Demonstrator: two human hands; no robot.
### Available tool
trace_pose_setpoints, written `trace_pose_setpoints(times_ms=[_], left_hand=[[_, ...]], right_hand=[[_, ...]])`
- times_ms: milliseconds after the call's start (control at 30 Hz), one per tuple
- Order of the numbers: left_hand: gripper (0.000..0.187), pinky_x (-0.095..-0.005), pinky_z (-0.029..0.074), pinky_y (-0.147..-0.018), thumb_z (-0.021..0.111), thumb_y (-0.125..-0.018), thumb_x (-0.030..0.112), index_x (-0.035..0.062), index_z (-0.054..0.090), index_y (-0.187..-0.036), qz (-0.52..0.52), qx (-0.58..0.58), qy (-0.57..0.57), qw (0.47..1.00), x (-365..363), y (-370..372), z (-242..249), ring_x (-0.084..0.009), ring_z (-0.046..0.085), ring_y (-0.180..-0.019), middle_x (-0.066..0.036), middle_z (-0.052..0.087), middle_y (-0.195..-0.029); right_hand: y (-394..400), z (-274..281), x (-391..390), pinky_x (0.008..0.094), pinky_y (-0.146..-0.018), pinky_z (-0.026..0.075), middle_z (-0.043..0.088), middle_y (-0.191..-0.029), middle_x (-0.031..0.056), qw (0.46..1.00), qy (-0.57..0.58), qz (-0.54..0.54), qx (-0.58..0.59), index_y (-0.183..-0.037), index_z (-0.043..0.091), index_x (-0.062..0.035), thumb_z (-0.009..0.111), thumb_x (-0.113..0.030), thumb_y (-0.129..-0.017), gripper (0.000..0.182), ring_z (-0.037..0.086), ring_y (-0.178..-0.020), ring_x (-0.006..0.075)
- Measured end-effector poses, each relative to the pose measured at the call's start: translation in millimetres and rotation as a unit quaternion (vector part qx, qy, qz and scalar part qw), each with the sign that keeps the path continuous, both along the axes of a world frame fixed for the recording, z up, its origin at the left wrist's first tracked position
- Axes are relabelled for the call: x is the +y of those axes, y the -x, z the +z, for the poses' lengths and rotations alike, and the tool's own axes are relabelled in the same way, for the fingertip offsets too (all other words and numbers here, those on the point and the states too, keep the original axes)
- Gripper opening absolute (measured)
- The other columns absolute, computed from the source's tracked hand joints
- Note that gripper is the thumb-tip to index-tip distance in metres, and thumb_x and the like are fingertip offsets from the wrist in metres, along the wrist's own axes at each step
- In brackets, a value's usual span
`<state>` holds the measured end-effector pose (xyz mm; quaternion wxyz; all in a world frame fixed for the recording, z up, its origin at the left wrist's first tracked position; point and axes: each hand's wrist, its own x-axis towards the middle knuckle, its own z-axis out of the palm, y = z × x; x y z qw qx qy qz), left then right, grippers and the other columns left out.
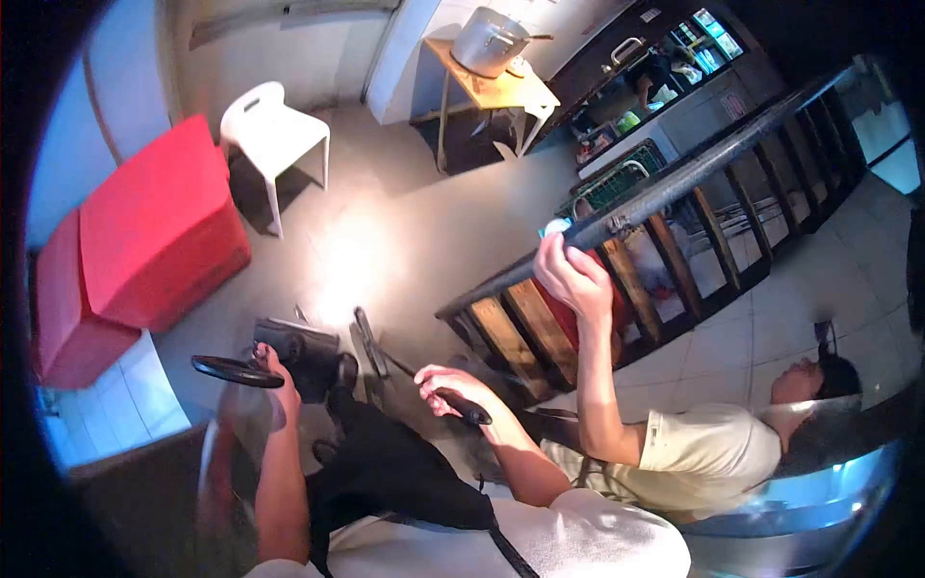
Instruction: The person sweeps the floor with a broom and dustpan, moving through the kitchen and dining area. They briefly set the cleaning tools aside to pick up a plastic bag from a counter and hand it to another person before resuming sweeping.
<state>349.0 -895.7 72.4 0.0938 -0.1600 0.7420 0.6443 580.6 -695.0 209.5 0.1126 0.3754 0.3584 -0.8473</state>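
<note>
My left hand (275, 371) is closed at the edge of a flat black oval object (237, 372). Just beyond that hand is a dark boxy container (301, 349), low in front of me. My right hand (455, 389) is wrapped round the black handle of a long-shafted tool (465, 407). Its thin shaft runs forward and left to a narrow dark bar (369, 343) close over the brightly lit floor. A black apron (405, 462) hangs down my front, between my two forearms.
A co-worker (713, 453) stands close on my right, one hand (575, 277) at the metal rail (674, 178) of a wooden-slatted barrier. Red block-shaped furniture (164, 231) and a white stool (275, 140) stand left. Ahead, a large pot (487, 43) sits on a small table (515, 89).
</note>
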Motion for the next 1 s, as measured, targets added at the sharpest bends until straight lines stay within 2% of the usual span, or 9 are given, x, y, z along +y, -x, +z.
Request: trace_pose_setpoints(times_ms=[67,100,200,300,367,700,800,933,1000], left_hand=[[0.036,-0.0322,0.035,-0.091,0.040,-0.092,0.030,0.0025,0.053,-0.110,-0.129,0.191,0.042,0.972,-12.1,57.2,-158.0,-0.0237,0.047,-0.107,-0.012,0.052,-0.119],[0.035,-0.0328,0.036,-0.090,0.040,-0.092,0.030,0.0025,0.053,-0.110,-0.134,0.141,0.063,0.979,6.0,61.5,-106.7,-0.0246,0.047,-0.105,-0.013,0.052,-0.118],[0.038,-0.0273,0.036,-0.082,0.047,-0.089,0.025,0.0119,0.043,-0.124,-0.187,-0.028,-0.162,0.969,11.1,115.4,-128.5,-0.0138,0.041,-0.091,0.002,0.041,-0.120],[0.036,-0.0237,0.035,-0.074,0.050,-0.088,0.033,0.0165,0.046,-0.119,-0.191,-0.023,-0.067,0.979,45.3,138.5,-88.9,-0.0100,0.038,-0.080,0.003,0.044,-0.110],[0.035,-0.0213,0.034,-0.069,0.050,-0.087,0.039,0.0192,0.048,-0.115,-0.155,-0.126,-0.110,0.974,74.1,139.4,3.6,-0.0081,0.037,-0.076,0.004,0.046,-0.106],[0.028,-0.0206,0.033,-0.047,0.050,-0.086,0.045,0.0212,0.051,-0.101,-0.248,-0.144,-0.070,0.956,127.8,236.1,18.6,-0.0070,0.038,-0.054,0.005,0.047,-0.078],[0.027,-0.0197,0.031,-0.041,0.050,-0.087,0.044,0.0228,0.049,-0.103,-0.304,-0.247,-0.044,0.919,128.8,274.3,10.2,-0.0058,0.039,-0.056,0.004,0.047,-0.082],[0.016,-0.0210,0.031,-0.037,0.049,-0.088,0.037,0.0238,0.050,-0.096,-0.288,-0.181,-0.037,0.940,138.6,284.2,24.0,-0.0076,0.039,-0.046,0.004,0.047,-0.074],[0.009,-0.0219,0.028,-0.037,0.048,-0.089,0.032,0.0238,0.049,-0.091,-0.271,-0.211,-0.029,0.939,138.4,296.8,-21.6,-0.0066,0.039,-0.048,0.005,0.045,-0.068]], right_hand=[[25.9,-14.7,14.9,0.0234,-0.044,0.042,0.053,-0.069,0.0041,0.998,0.063,0.001,0.024,-0.096,0.049,-0.0046,0.054,-0.008,-0.078,0.019,0.049,-0.050,0.0102],[40.8,-22.6,21.8,0.0235,-0.043,0.042,0.053,-0.069,0.0037,0.995,0.094,0.003,0.027,-0.097,0.049,-0.0050,0.054,-0.010,-0.078,0.020,0.050,-0.051,0.0100],[80.6,-35.8,33.3,0.0238,-0.043,0.042,0.051,-0.069,0.0025,0.994,0.074,-0.004,0.077,-0.093,0.051,-0.0052,0.051,-0.014,-0.081,0.015,0.050,-0.052,0.0110],[108.2,-43.6,48.1,0.0269,-0.046,0.042,0.049,-0.069,0.0015,0.999,0.039,-0.012,0.033,-0.089,0.052,-0.0051,0.052,-0.018,-0.081,0.015,0.048,-0.053,0.0126],[119.1,-43.5,57.7,0.0281,-0.046,0.041,0.049,-0.070,0.0015,0.999,-0.010,-0.007,0.040,-0.086,0.053,-0.0064,0.052,-0.019,-0.080,0.014,0.048,-0.054,0.0132],[130.8,-81.9,80.9,0.0224,-0.067,0.039,0.053,-0.078,0.0016,0.994,-0.094,0.013,-0.050,-0.086,0.058,-0.0061,0.055,-0.016,-0.078,0.013,0.049,-0.073,0.0109],[134.8,-97.6,69.1,0.0230,-0.066,0.041,0.053,-0.079,0.0018,0.992,-0.103,-0.063,-0.036,-0.093,0.057,-0.0056,0.055,-0.013,-0.078,0.017,0.049,-0.074,0.0105],[149.1,-83.0,48.8,0.0254,-0.039,0.041,0.059,-0.082,0.0059,0.968,-0.035,-0.211,-0.132,-0.100,0.056,-0.0071,0.049,-0.019,-0.083,0.021,0.051,-0.050,0.0114],[134.2,-158.1,47.4,0.0262,-0.041,0.044,0.060,-0.081,0.0084,0.957,0.114,-0.197,-0.178,-0.101,0.055,-0.0031,0.047,-0.016,-0.083,0.023,0.053,-0.049,0.0130]])
